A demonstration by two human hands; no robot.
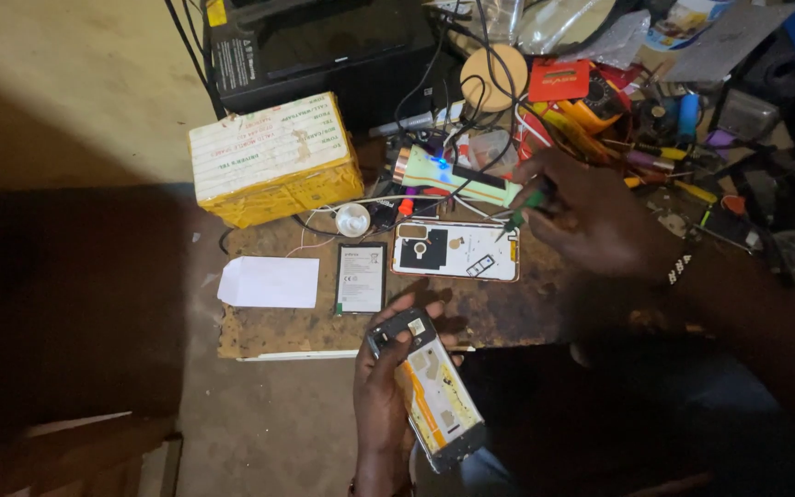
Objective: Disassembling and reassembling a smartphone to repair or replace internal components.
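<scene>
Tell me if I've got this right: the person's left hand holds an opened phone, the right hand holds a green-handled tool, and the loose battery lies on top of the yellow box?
Not quite. The head view shows the battery lying flat on the wooden board, between a white paper and the phone back cover, not on the yellow box. The left hand does hold the opened phone, and the right hand the green-handled tool.

On my worn wooden tabletop (508, 313), a flat phone battery (361, 277) lies near the front edge, just beside a white slip of paper (270, 282) at the left corner. A detached phone back cover (455, 250) rests at centre. Behind, at the back left, a yellow-and-white cardboard box (273, 158) sits before a black case (324, 46). Cables and small tools (600, 120) crowd the back right corner.
</scene>
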